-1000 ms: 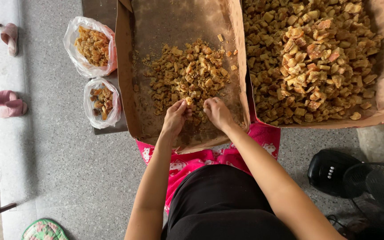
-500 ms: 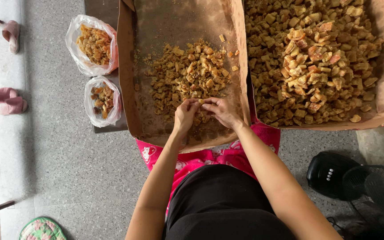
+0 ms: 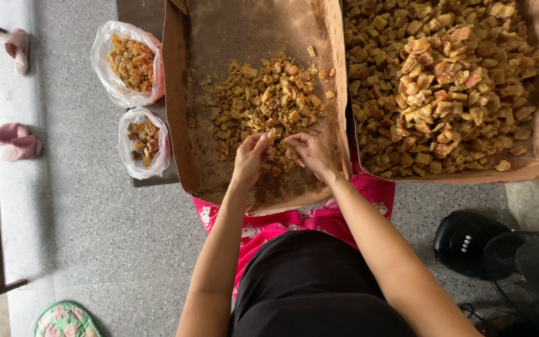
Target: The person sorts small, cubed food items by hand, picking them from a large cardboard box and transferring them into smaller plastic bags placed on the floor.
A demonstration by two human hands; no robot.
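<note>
Both hands sit at the 6 o'clock edge of the small pile of golden-brown chunks (image 3: pixel 269 103) in the left cardboard tray (image 3: pixel 179 112). Left hand (image 3: pixel 249 161) has fingers curled shut, pinching a few pieces; right hand (image 3: pixel 307 153) likewise cupped closed on chunks, fingertips nearly touching the left's. Pieces look light, dry, irregular, probably brittle and crumbly: pinch singly by the flat sides, light pressure. Bigger heap (image 3: pixel 438 87) fills the tray at 2 o'clock. Two filled plastic bags (image 3: pixel 133 62) sit at 9–10 o'clock.
</note>
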